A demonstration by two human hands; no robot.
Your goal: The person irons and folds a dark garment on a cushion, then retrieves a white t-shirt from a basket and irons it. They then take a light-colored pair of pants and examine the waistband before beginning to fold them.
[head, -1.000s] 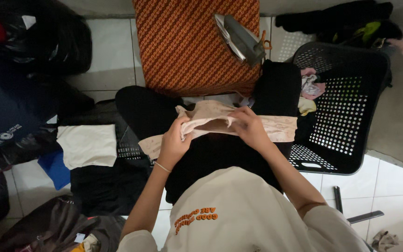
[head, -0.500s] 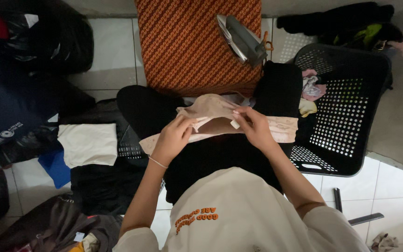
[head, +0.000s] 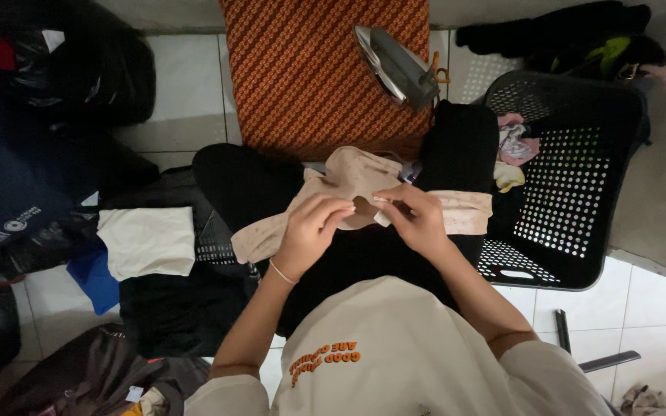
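Over the lap of the seated person, both hands meet at the middle of one beige garment [head: 352, 179], which lies across the black-clad knees. Left hand [head: 310, 231] comes in from the lower left with the wrist bent, a thin bracelet on it, fingers curled and pinching the cloth at its centre. Right hand [head: 416, 219] comes in from the lower right, forearm angled up, thumb and forefinger closed on a small white tag or fold of the same cloth. Fingertips of the two hands are just beside each other, nearly touching, and both are clamped on the fabric. Its ends trail out to either side, one toward the left knee, one toward the basket.

One black laundry basket [head: 580, 192] stands at the right with a few small clothes inside. One iron [head: 396, 65] lies tilted on one orange patterned cloth [head: 302, 77] ahead. One folded white cloth [head: 148, 240] rests at the left, with one blue piece [head: 94, 281] just below it.
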